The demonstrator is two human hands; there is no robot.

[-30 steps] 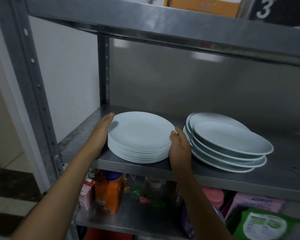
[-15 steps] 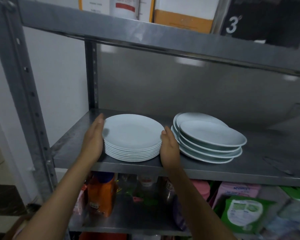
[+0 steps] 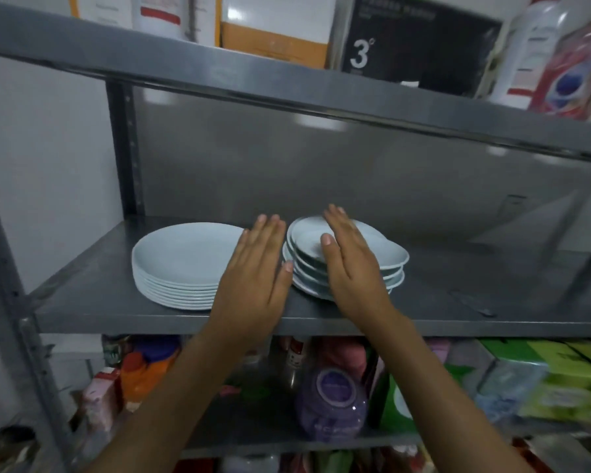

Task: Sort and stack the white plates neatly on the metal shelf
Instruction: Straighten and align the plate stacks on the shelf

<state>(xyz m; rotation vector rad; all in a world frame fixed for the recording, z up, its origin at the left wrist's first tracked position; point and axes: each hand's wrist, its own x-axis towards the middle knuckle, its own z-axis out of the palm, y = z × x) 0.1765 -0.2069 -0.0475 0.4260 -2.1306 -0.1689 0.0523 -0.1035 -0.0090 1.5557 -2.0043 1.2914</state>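
While both arms reached in from below, the metal shelf [image 3: 93, 302] carried two groups of white plates, and all positions here are given against that shelf. Toward its left half sat the left stack [image 3: 181, 264], round plates nested evenly with rims aligned, close to the front edge. The left hand [image 3: 253, 281] was spread flat, fingers straight and close together, gripping nothing; it overlapped the right edge of the left stack in view, and whether it touched that stack could not be determined. Near the shelf's middle sat the right stack [image 3: 393, 264], plates lying unevenly, with rims offset and the upper plates tilted. A narrow gap separated the two stacks. The right hand [image 3: 352, 264] was likewise flat, fingers extended and together, holding nothing, and lay across the right stack's left and front portion; contact could not be confirmed owing to blur. On the tier above the shelf, a black box [image 3: 417, 46] marked "3" stood among cartons and bottles. On the tier below, an orange bottle [image 3: 144, 373], a purple container [image 3: 335, 404] and green packs [image 3: 567, 377] were stored.
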